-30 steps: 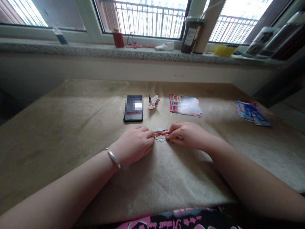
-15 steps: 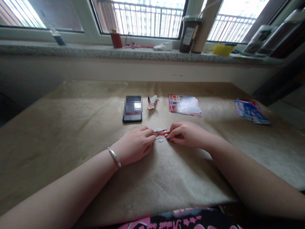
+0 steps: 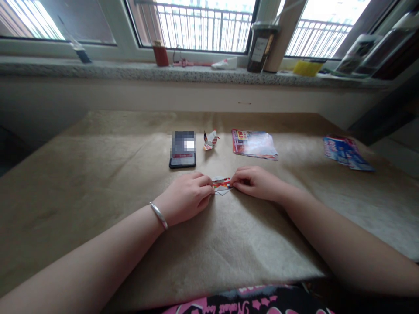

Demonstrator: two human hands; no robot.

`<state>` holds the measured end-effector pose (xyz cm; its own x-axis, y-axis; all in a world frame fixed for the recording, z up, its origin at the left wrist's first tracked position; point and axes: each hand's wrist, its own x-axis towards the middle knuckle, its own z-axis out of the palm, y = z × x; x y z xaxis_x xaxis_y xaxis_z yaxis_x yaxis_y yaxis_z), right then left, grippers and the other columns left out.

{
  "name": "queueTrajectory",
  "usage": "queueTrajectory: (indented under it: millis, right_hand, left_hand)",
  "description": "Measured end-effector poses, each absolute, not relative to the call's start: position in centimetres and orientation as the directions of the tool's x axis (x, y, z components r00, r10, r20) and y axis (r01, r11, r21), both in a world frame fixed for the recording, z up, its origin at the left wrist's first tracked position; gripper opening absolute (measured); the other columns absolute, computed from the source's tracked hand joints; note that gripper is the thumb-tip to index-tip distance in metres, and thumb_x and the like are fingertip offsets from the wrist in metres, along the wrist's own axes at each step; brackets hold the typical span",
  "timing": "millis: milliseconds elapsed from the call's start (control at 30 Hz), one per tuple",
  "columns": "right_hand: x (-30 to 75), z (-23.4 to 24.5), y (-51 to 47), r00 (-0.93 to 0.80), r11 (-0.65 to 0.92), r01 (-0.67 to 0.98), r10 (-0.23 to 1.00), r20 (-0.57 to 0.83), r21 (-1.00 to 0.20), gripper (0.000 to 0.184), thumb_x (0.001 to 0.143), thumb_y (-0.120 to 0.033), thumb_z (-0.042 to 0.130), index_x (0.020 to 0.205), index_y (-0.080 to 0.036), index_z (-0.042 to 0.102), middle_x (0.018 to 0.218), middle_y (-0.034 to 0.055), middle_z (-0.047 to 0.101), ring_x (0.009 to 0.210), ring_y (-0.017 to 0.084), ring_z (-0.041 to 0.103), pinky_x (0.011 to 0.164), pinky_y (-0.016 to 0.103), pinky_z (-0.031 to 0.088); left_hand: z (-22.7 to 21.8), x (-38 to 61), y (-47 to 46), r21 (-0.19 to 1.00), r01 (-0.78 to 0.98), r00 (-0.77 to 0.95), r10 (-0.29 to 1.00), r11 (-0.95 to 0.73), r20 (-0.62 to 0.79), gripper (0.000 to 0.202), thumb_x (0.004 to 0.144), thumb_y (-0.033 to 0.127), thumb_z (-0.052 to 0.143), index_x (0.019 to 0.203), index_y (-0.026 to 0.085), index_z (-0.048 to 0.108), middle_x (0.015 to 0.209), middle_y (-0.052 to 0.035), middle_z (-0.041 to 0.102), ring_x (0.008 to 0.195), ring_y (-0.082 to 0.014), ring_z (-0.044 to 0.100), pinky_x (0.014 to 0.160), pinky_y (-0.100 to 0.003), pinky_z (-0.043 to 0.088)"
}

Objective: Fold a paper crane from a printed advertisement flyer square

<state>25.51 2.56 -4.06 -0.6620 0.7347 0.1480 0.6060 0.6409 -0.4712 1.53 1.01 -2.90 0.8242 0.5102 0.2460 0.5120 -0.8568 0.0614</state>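
A small piece of folded paper (image 3: 222,186), white with red and multicoloured print, lies low on the table between my hands. My left hand (image 3: 191,192) grips its left end with the fingers bent, a silver bangle at the wrist. At its right end, my right hand (image 3: 253,181) pinches the edge between thumb and fingertips. Both ends of the paper are hidden under the fingers. Just beyond stands a folded paper bird (image 3: 210,140), white with coloured print. To the bird's left is a phone (image 3: 182,159) with a blurred screen.
A stack of printed flyers (image 3: 255,145) lies beyond my right hand. More blue and red flyers (image 3: 347,153) are fanned out at the far right. A cloth-covered table (image 3: 108,183) reaches to the wall. Jars and small items stand on the stone windowsill (image 3: 124,69).
My right hand has shifted slightly at the paper's right end, its fingers closing in nearer the edge. The left hand keeps its hold.
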Motion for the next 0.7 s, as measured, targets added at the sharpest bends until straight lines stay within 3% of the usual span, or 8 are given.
queueTrajectory:
  millis: [133, 267, 367, 533, 700]
  right_hand:
    - [25.0, -4.2, 2.1, -0.644, 0.664, 0.652, 0.74, 0.194, -0.366, 0.014, 0.084, -0.019, 0.053, 0.088, -0.018, 0.066, 0.08, 0.0034, 0.063, 0.075, 0.014, 0.056, 0.067, 0.024, 0.041]
    - [24.4, -4.2, 1.6, -0.604, 0.659, 0.701, 0.752, 0.263, -0.274, 0.014, 0.085, -0.025, 0.052, 0.089, -0.019, 0.064, 0.083, 0.0036, 0.063, 0.075, 0.014, 0.056, 0.066, 0.025, 0.04]
    - [24.2, -4.2, 1.6, -0.582, 0.652, 0.725, 0.752, 0.309, -0.223, 0.017, 0.085, -0.029, 0.053, 0.094, -0.019, 0.064, 0.091, 0.006, 0.063, 0.085, 0.018, 0.056, 0.074, 0.029, 0.042]
    - [24.3, -4.5, 1.8, -0.616, 0.676, 0.695, 0.735, 0.284, -0.244, 0.027, 0.084, -0.033, 0.056, 0.106, -0.019, 0.063, 0.108, 0.0082, 0.062, 0.099, 0.022, 0.054, 0.087, 0.036, 0.044]
    - [24.3, -4.4, 1.7, -0.635, 0.692, 0.668, 0.722, 0.275, -0.275, 0.028, 0.082, -0.034, 0.059, 0.105, -0.02, 0.062, 0.113, 0.0097, 0.061, 0.104, 0.023, 0.053, 0.091, 0.041, 0.043]
  left_hand:
    - [-3.3, 1.4, 1.1, 0.057, 0.506, 0.824, 0.502, -0.861, 0.264, 0.022, 0.087, 0.017, 0.044, 0.087, 0.017, 0.066, 0.097, -0.0061, 0.064, 0.086, -0.017, 0.056, 0.075, -0.03, 0.049]
    - [-3.9, 1.2, 1.1, 0.022, 0.511, 0.819, 0.494, -0.859, 0.293, 0.022, 0.085, 0.016, 0.046, 0.096, 0.017, 0.064, 0.119, -0.0087, 0.056, 0.098, -0.0195, 0.056, 0.082, -0.034, 0.05]
    - [-4.1, 1.1, 1.1, 0.025, 0.527, 0.81, 0.511, -0.849, 0.288, 0.024, 0.085, 0.017, 0.046, 0.103, 0.017, 0.062, 0.127, -0.0108, 0.05, 0.104, -0.0216, 0.055, 0.086, -0.037, 0.049]
    - [-4.2, 1.1, 1.2, 0.086, 0.551, 0.788, 0.551, -0.83, 0.274, 0.024, 0.082, 0.017, 0.049, 0.105, 0.017, 0.058, 0.125, -0.0106, 0.052, 0.103, -0.0221, 0.057, 0.087, -0.038, 0.049]
    - [-4.5, 1.1, 1.3, 0.189, 0.597, 0.71, 0.623, -0.78, 0.33, 0.035, 0.082, 0.022, 0.051, 0.116, 0.013, 0.049, 0.122, -0.0127, 0.054, 0.107, -0.0229, 0.055, 0.092, -0.039, 0.048]
